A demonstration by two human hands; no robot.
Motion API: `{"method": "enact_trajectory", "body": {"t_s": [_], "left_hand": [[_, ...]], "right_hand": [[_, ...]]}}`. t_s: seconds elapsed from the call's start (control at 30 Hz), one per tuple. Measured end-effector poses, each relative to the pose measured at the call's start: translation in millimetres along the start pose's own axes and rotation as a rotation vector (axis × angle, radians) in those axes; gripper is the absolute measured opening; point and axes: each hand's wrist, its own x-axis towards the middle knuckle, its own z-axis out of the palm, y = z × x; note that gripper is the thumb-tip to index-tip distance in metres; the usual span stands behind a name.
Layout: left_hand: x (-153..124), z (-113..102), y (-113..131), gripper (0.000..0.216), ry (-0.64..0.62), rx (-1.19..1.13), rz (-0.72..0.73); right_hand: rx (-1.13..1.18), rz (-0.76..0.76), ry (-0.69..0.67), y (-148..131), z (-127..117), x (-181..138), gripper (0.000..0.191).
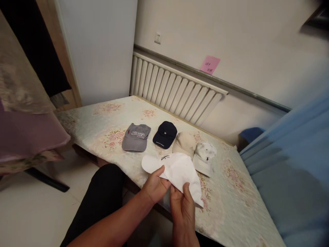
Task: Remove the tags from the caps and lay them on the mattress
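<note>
our left hand (155, 187) and right hand (183, 205) both pinch the white cap (177, 169); four caps (164, 134) lie just beyond them.

The room has a soft, warm light and is rather dim. The white cap (180, 171) looks washed out, with almost no folds visible. Shadows are weak and have soft edges. Straight lines of the wall (231, 31) lean toward the edges, and the blue cloth (295, 164) at right is blurred.
</note>
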Motion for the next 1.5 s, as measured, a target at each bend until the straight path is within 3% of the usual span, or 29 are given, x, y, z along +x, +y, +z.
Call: {"method": "enact_trajectory", "body": {"t_s": [0.33,0.57,0.77,0.9,1.1,1.23,1.5], "left_hand": [[-2,2,25,0.052,0.015,-0.028,0.066],[-8,5,-1,0.052,-0.042,0.036,0.027],[-14,1,-19,0.053,-0.113,0.073,0.002],[-15,-2,-11,0.052,-0.147,0.052,-0.002],[-16,0,13,0.053,-0.024,0.02,-0.054],[-19,-1,22,0.062,-0.004,0.041,-0.115],[-22,-6,25,0.075,-0.153,0.03,-0.193]], "right_hand": [[0.045,0.001,0.051,-18,-7,3,0.036],[0.008,-0.037,0.018,-11,-2,1,0.051],[-0.09,-0.05,0.126,-1,-2,1,0.055],[-0.065,-0.047,0.113,-7,-5,5,0.055],[-0.128,-0.095,0.067,-20,-11,9,0.063],[-0.128,-0.029,0.093,-25,-21,10,0.062],[-0.067,0.09,0.183,-35,-35,14,0.05]]}}
